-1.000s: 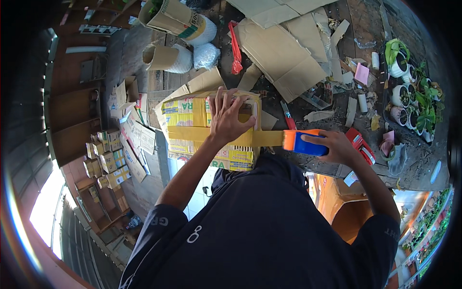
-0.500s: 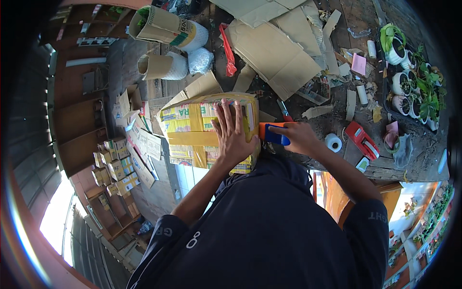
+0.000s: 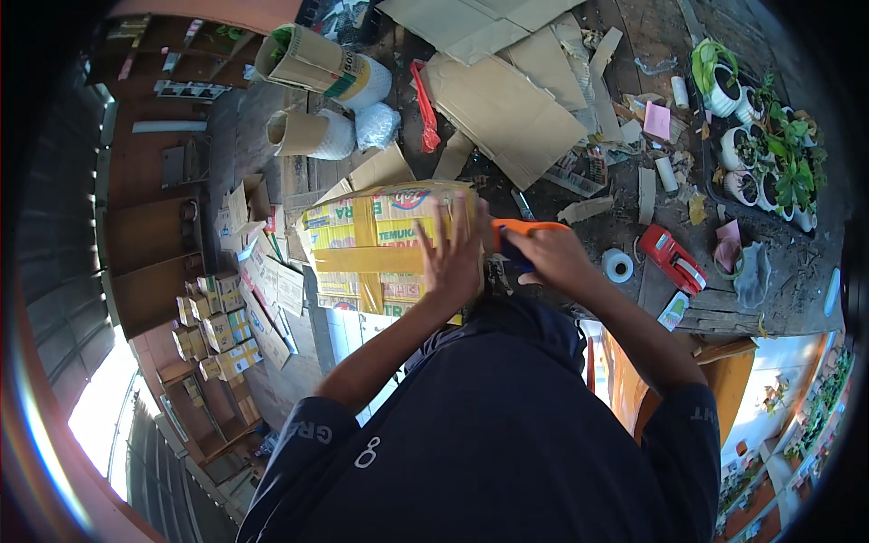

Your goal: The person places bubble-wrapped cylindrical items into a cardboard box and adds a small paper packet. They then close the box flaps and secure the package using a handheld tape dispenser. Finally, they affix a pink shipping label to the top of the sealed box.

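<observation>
A wooden worktop (image 3: 647, 32), dark and weathered, carries a yellow printed carton (image 3: 394, 235), which sits at the near edge, close against the person's body. Bands of tan tape cross on its upper face. The left hand (image 3: 455, 258) lies on the carton's right part, its grip spread flat, fingers apart and closed on nothing. The right hand (image 3: 554, 258) is just beside the carton's right end, its grip curled round an orange-and-blue tape dispenser (image 3: 511, 224); the fingers' undersides are hidden.

Beyond the carton, flattened cardboard sheets (image 3: 507, 118) overlap one another, with a red plastic strip (image 3: 425, 104) to their left. Beyond the carton and to its left lie two cardboard-wrapped bundles (image 3: 308, 68), their ends in bubble wrap. To the right of the carton come a small white roll (image 3: 617, 265), then a red tool (image 3: 670, 258); farther out, past scraps of paper and card, potted plants (image 3: 789, 158) crowd a black tray.

Well to the left of the carton, small taped boxes (image 3: 217, 330) are piled near brown shelves (image 3: 149, 235). Farther left still, daylight glares through an opening (image 3: 101, 385) beside a dark, ribbed wall (image 3: 59, 253).
</observation>
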A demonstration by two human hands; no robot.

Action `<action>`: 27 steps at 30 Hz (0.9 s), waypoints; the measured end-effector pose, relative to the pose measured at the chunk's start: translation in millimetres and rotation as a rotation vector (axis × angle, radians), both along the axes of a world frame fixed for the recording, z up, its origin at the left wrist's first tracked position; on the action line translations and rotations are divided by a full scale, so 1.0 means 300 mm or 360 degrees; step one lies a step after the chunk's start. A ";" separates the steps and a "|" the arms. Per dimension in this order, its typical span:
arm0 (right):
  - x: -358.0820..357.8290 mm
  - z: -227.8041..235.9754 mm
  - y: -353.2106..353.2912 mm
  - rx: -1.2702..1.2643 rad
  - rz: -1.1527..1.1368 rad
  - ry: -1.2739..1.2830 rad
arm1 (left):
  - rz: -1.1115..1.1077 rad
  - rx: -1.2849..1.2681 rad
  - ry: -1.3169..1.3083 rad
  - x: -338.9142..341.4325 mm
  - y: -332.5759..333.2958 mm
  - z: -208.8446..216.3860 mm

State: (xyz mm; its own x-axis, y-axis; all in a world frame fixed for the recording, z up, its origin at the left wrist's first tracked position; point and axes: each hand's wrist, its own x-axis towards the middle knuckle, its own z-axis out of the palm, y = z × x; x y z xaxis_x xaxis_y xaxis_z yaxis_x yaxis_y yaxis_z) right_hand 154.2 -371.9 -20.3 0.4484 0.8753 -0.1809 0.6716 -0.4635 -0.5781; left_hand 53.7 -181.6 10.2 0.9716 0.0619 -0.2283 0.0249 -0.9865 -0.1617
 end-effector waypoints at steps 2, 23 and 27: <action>0.008 0.035 -0.084 0.0090 -0.0241 0.0044 | -0.0445 0.0278 0.0186 -0.010 0.000 0.002; 0.206 -0.337 -0.204 -0.0518 -0.1414 -0.1386 | 0.0642 -0.0699 -0.0614 -0.173 0.227 0.061; 0.147 -0.398 -0.105 -0.0676 -0.1389 -0.1049 | 0.0914 -0.0368 -0.0364 -0.319 0.467 -0.011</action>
State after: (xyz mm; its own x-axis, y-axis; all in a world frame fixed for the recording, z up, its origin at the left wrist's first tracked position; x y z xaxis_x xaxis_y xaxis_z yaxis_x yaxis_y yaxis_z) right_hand 198.4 -403.4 -139.8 0.9829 0.1498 0.1069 0.1423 -0.9870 0.0750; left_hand -42.0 -41.4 6.8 0.8244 0.5589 -0.0897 0.5660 -0.8149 0.1245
